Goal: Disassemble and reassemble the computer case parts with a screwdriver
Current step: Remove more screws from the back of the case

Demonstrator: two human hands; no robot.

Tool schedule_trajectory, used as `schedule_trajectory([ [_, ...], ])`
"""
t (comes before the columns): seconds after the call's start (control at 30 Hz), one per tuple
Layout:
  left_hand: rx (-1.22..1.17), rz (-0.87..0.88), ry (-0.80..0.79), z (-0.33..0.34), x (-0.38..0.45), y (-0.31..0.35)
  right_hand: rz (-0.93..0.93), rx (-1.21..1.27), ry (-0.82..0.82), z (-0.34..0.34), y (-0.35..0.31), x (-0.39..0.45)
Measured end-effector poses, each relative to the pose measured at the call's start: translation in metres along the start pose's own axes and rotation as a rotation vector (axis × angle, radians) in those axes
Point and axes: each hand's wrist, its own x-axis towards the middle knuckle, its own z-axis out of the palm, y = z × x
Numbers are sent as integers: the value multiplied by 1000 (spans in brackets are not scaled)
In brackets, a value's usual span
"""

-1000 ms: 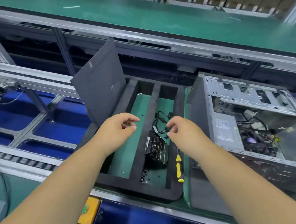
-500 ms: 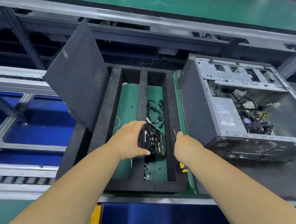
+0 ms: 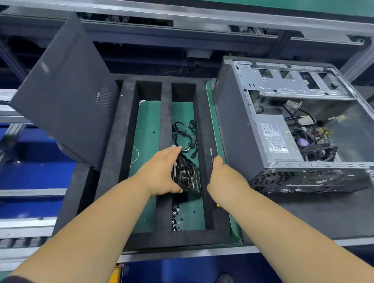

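Picking card + screwdriver out of foam tray for refit into case

Computer case (image 3: 295,134) is lying open on the counter (image 3: 317,216), side panel (image 3: 67,94) leaning at left of foam tray (image 3: 115,167). Left hand (image 3: 159,175) is wrapping its grip round the graphics card (image 3: 189,174) in the right slot, fingers over far edge, thumb under near edge. Right hand (image 3: 224,178) is covering the screwdriver (image 3: 211,154) on the tray wall; can't tell if grip is closing. Best: lift card level by edges, clear of cables (image 3: 184,135) & loose screws (image 3: 175,218).
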Motion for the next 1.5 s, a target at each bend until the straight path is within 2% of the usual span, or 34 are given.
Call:
schedule_trajectory([
  [0.2,-109,-14,51,-6,27,1,-62,170,65,-18,-2,0],
  [0.37,-165,-45,7,-15,45,-6,-75,224,95,-24,-2,-7],
  [0.6,-196,-91,-7,-16,40,-20,-132,147,0,-32,-4,-16],
  [0.8,-302,-104,72,-13,26,-26,-166,93,-40,-39,-8,-21],
  [1.07,-545,-304,365,-5,-8,-47,-186,43,-95,-32,-22,-16],
  [1.5,-580,-321,365,10,-52,-52,-227,71,-48,33,-37,15],
])
